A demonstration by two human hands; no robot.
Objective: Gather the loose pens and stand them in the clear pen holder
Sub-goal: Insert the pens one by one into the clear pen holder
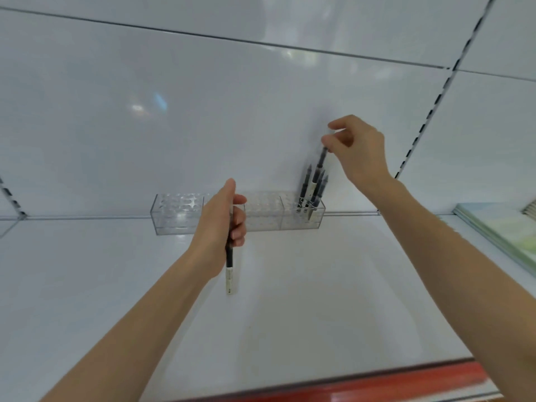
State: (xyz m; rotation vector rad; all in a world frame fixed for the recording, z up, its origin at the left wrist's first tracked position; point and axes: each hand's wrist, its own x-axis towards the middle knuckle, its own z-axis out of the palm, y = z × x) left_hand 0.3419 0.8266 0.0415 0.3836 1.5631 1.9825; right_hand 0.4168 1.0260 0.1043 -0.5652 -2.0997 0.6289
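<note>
A long clear pen holder (177, 216) stands at the back of the white shelf, against the rear panel. Several dark pens (311, 187) stand upright in its right end. My right hand (359, 146) is above them and pinches the top of one dark pen (321, 159) whose lower end is down among the others. My left hand (223, 221) is in front of the holder's middle and grips another dark pen (229, 268) with a white lower section, held vertically above the shelf.
The white shelf (319, 285) has a red front edge (377, 384). Flat light-coloured booklets (504, 230) lie at the far right. Slotted black uprights run up the rear panel at the right (429, 114).
</note>
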